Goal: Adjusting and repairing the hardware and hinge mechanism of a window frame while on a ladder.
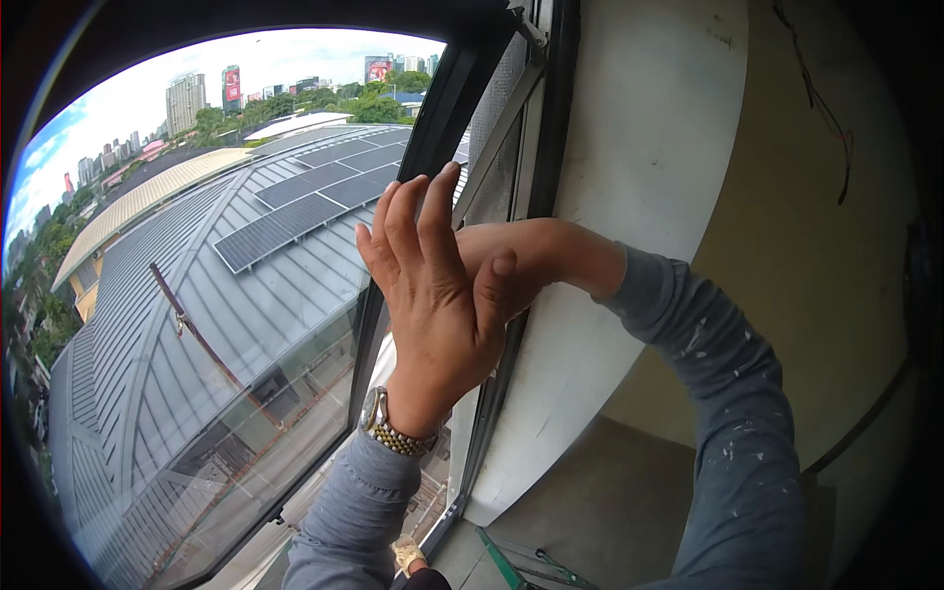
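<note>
I seem to be mid-reach at the open window sash (450, 110) ahead, left hand (433, 300) loosely spread, right hand (526, 246) mostly behind it, its grip I cannot tell, and moving calls for care around the metal stay (500, 131)

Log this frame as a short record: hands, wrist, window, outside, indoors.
hands: left hand raised, fingers extended, in front of right hand, mostly hidden; contact unclear
wrist: watch on left
window: dark-framed sash, open; metal stay beyond hands
outside: grey metal roof, solar panels
indoors: wires hanging upper right; green object at lower edge, partly visible
</note>
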A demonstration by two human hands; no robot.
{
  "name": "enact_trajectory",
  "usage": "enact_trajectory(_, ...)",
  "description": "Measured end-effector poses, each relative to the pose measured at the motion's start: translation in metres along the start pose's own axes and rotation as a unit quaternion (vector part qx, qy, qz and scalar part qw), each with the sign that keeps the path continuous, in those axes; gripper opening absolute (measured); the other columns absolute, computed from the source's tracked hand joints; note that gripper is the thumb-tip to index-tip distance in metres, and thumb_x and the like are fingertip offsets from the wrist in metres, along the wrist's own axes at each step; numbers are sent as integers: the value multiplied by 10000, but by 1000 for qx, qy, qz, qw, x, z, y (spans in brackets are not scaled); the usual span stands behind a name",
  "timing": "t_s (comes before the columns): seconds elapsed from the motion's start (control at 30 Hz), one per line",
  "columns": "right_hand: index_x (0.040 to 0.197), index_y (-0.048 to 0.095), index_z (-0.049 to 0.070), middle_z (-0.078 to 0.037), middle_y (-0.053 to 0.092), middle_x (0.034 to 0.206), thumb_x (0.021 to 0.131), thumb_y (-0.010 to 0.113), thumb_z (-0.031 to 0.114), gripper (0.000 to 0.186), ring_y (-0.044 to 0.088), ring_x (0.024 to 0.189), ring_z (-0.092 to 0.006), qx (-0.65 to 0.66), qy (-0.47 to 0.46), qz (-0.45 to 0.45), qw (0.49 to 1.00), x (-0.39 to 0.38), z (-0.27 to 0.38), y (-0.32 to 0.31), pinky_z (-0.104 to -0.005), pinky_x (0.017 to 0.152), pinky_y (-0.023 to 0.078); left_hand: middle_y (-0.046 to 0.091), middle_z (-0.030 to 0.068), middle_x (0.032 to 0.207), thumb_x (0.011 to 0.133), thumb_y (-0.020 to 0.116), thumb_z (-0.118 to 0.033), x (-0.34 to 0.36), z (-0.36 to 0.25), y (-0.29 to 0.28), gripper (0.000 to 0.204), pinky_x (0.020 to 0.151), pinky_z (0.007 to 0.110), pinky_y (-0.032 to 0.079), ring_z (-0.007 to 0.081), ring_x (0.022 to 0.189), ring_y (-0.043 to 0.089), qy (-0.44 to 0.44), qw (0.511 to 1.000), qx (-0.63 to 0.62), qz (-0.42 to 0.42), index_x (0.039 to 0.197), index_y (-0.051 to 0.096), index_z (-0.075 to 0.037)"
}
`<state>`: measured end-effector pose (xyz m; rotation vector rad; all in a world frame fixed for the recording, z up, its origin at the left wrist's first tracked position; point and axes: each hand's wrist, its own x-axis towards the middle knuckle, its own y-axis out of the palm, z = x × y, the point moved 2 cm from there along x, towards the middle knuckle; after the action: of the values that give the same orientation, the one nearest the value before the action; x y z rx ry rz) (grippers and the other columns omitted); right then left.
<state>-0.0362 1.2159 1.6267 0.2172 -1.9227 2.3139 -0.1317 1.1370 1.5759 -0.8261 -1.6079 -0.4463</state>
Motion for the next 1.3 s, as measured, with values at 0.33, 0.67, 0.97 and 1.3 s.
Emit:
enact_trajectory(0.33,745,648,87,-45,653,654,840,725,285,233,636,608,-253,-132,36,-366,920,-20,-6,46,-383,591,482,405,222,1443,1055,399,-461,7,-5,7,628,1161,505,250,374,1373,354,14,998,29,-49,1531,339,-57)
enact_trajectory(0.67,1060,574,89,1,572,669,987,587,430,349,557,638,-219,-196,-10,-666,719,12,-18,68,-375,659,431,688,272,795,1020,531,-390,6,-29,-51,442,621,480,520,444,770,691,-230,918,174,272,1156,475,27)
enact_trajectory(0.97,1348,421,41,-163,586,1142,742,655,70,650,581,1067,-347,-111,78,-554,822,-50,16,76,-484,1095,371,527,-1,680,990,601,-242,27,-19,-41,209,486,246,467,89,525,509,-518,733,-307,318,924,568,-47)
enact_trajectory(1.3,995,656,44,-146,697,981,815,671,128,199,653,1008,-349,184,403,-560,700,-165,91,316,-419,929,500,521,-21,677,1014,558,-195,37,-7,-12,198,411,230,355,39,446,366,-582,678,-320,315,956,624,-17)
